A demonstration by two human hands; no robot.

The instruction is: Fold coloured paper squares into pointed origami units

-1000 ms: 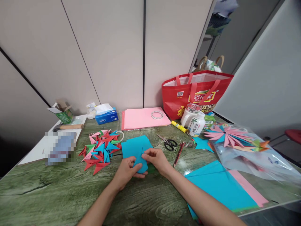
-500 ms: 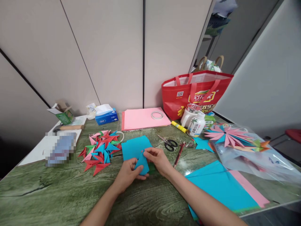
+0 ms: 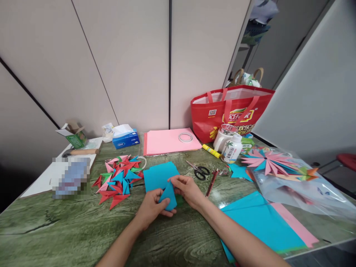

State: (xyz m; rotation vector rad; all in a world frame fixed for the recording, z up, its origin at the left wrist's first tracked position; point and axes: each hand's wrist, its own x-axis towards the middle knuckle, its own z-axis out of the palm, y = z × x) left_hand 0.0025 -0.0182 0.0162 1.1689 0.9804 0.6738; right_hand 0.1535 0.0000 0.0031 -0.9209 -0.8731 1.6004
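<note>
Green table [image 3: 69,230], between side edges: left hand [image 3: 150,208] and right hand [image 3: 189,190] pinch folded blue paper [image 3: 169,198]; aligned layers should crease cleanest.

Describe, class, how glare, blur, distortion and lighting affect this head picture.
Head view: glare spots the table right of the pen; pixel blocks mask a patch on the white board; the plastic bag catches sheen; the far left falls dark.

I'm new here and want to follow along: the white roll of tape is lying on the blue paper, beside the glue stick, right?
Not quite: the head view shows the tape roll on the pink paper, beside the glue stick.
</note>
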